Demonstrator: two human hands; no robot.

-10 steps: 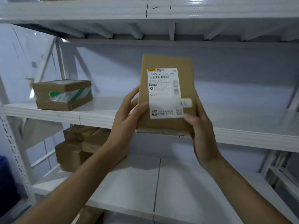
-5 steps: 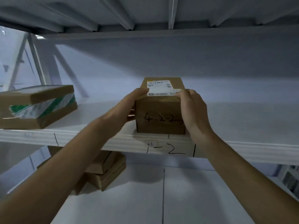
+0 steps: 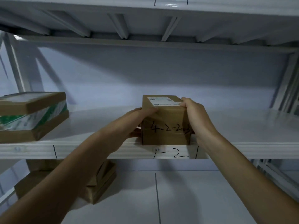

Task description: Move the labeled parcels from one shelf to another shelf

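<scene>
Both hands, left hand (image 3: 142,116) and right hand (image 3: 196,117), grip the parcel (image 3: 165,126) marked "4-2-2…" at the shelf (image 3: 242,149) front edge, above "1-2"; free room on both sides.

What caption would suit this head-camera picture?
Both hands, left hand and right hand, hold a labeled parcel on the shelf.

a parcel storeroom: white numbered shelving (image 3: 113,151), taped cartons (image 3: 32,117)
</scene>
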